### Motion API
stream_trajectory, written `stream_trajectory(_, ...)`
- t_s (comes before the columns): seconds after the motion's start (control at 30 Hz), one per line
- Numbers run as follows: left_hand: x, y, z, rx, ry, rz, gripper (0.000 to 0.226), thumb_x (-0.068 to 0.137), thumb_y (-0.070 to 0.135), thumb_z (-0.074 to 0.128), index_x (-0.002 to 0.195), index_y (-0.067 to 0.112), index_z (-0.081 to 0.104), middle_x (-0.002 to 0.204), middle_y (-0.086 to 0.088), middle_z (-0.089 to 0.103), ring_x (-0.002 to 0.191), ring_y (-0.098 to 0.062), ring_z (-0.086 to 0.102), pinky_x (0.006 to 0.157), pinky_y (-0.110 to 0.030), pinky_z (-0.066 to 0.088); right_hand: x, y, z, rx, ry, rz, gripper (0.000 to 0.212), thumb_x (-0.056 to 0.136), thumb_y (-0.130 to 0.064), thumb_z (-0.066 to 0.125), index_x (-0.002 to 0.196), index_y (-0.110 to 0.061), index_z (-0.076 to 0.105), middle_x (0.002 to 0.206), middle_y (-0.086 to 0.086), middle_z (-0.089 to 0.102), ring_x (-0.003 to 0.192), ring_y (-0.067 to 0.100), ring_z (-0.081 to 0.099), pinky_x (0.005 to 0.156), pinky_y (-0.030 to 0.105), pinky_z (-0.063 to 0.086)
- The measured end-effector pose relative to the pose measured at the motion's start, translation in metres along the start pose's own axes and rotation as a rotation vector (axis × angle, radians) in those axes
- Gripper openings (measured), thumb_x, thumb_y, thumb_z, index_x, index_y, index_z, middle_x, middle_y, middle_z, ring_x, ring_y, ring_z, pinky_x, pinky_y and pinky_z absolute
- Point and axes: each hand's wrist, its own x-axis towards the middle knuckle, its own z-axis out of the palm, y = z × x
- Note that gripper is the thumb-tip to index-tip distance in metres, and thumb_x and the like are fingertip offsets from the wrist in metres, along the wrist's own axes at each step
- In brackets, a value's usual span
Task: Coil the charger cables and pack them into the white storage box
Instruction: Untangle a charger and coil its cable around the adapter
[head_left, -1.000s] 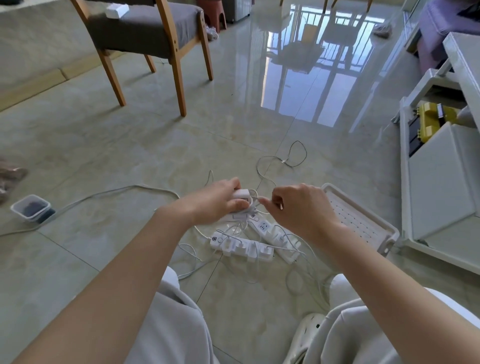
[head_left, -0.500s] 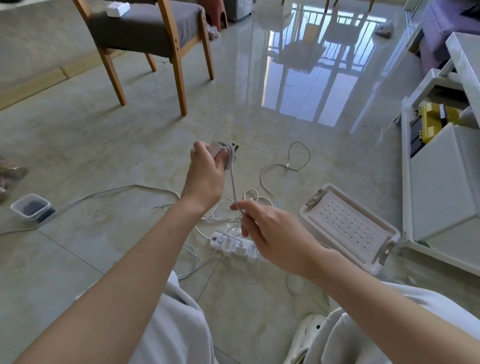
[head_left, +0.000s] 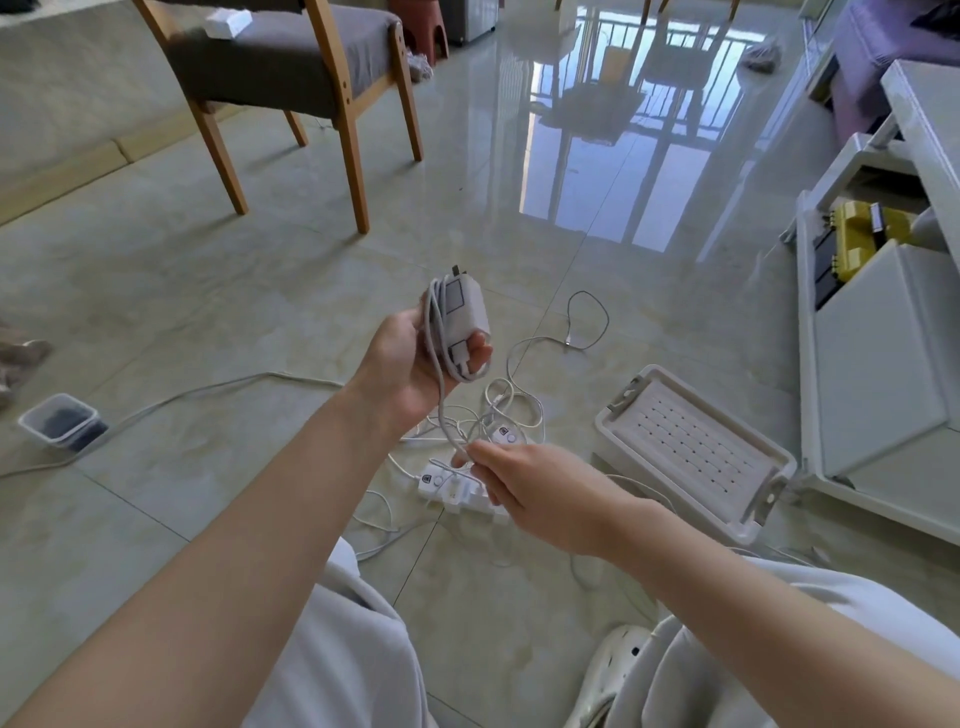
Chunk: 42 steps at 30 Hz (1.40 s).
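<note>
My left hand (head_left: 410, 358) holds a white charger brick (head_left: 460, 312) upright above the floor, prongs up, with its cable (head_left: 441, 395) wrapped along one side. The cable drops from the brick to my right hand (head_left: 524, 483), which pinches it just above a white power strip (head_left: 452, 491). More white cables (head_left: 514, 405) lie tangled around the strip. The white storage box (head_left: 691, 452) sits on the floor to the right, its perforated lid closed.
A wooden chair (head_left: 291, 67) stands at the back left. A small clear container (head_left: 62, 421) lies at the left beside a long cable. A white cabinet (head_left: 883, 353) with a yellow object runs along the right. A white shoe (head_left: 618, 660) is near my knee.
My left hand has turned so the charger brick faces me, with cable wound along it. My right hand has slid down the cable towards the power strip.
</note>
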Motion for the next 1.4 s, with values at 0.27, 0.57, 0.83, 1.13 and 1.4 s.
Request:
stream_trajectory(0.27,-0.017,0.010,-0.001,0.301,-0.215,-0.095,0.045,0.098,0.023,0.034,0.076,0.004,0.068,0.068,-0.008,0.063,0.055,-0.015,0.060,0.041,-0.018,0.047,0.004,0.048,-0.017,-0.311,0.090,0.177,0.029,0.102,-0.029,0.031,0.110,-0.015,0.056,0.107,-0.001,0.061,0.104,0.016,0.052,0.078,0.027,0.042)
stream_trajectory(0.57,-0.019,0.001,-0.017,1.315,-0.134,-0.076,0.032,0.096,0.035,0.050,0.085,0.007,0.060,0.045,-0.003,0.052,0.032,-0.014,0.045,0.032,-0.019,0.034,0.010,0.066,-0.020,-0.356,0.243,0.135,0.006,0.090,-0.011,0.059,0.087,-0.012,0.065,0.084,0.001,0.064,0.080,0.023,0.062,0.062,0.021,0.035)
stream_trajectory(0.83,-0.012,0.001,-0.027,1.584,-0.129,0.020,0.032,0.094,0.040,0.052,0.093,0.009,0.056,0.056,-0.004,0.055,0.038,-0.014,0.049,0.037,-0.021,0.038,0.007,0.049,-0.037,-0.343,0.358,0.178,0.032,0.093,-0.038,0.048,0.088,-0.010,0.064,0.081,-0.002,0.061,0.062,0.013,0.048,0.049,0.011,0.018)
stream_trajectory(1.13,0.003,-0.015,-0.033,1.867,0.164,0.355,0.031,0.099,0.035,0.041,0.111,0.007,0.041,0.111,-0.015,0.048,0.103,-0.035,0.051,0.082,-0.038,0.038,0.008,0.029,-0.017,-0.302,0.389,0.127,0.039,0.092,-0.044,0.042,0.074,-0.020,0.066,0.049,-0.007,0.059,0.036,0.016,0.051,0.038,0.021,0.041)
stream_trajectory(1.4,0.008,-0.016,-0.024,1.477,0.282,0.504,0.019,0.100,0.021,0.041,0.108,0.007,0.030,0.119,-0.021,0.041,0.096,-0.043,0.054,0.079,-0.045,0.043,0.004,0.005,0.008,-0.170,0.195,-0.046,0.042,0.100,-0.034,0.020,0.122,-0.014,0.051,0.093,0.004,0.070,0.073,0.034,0.063,0.060,0.037,0.047)
